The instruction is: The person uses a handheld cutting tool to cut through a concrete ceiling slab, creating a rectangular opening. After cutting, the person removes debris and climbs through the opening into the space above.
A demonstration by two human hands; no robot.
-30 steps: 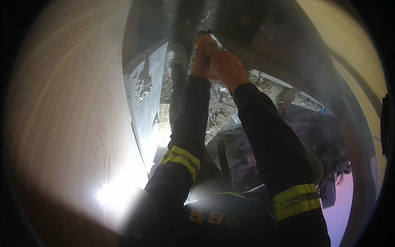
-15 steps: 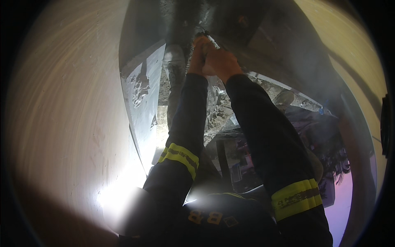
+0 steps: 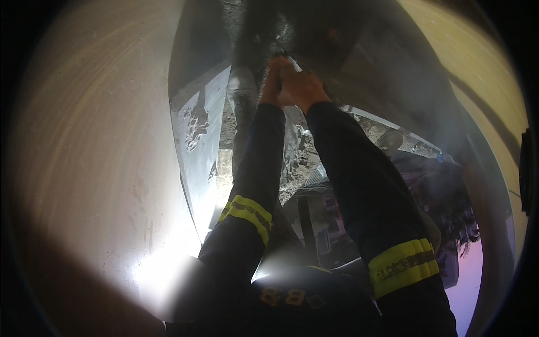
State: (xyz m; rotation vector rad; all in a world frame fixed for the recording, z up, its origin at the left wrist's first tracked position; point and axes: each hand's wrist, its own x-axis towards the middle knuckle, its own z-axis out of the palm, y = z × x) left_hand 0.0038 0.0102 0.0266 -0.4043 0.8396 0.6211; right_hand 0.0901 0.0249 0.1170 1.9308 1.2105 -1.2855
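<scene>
Both arms, in dark sleeves with yellow bands, stretch to the upper middle of the head view. My left hand (image 3: 273,78) is closed beside and partly behind my right hand (image 3: 303,87), whose fingers are also wrapped round. They grip a thin, dark and pale object (image 3: 294,63), too small and shadowed to make out, against a dark, dusty surface (image 3: 325,45). Just left of the hands runs a grey, rounded length (image 3: 241,90) that I cannot name. A rough, crusted grey surface (image 3: 297,146) shows between my forearms.
A large smooth beige curved wall (image 3: 95,140) fills the left, with bright glare low on it. Beside it leans a pale angled panel (image 3: 196,140). A yellowish curved surface (image 3: 483,67) edges the right. Dark foliage (image 3: 460,219) and pinkish sky show at lower right, through haze.
My two closed hands have shifted slightly downward in the picture since half a second ago, still together on the same object. The surroundings have moved only a little with the view.
</scene>
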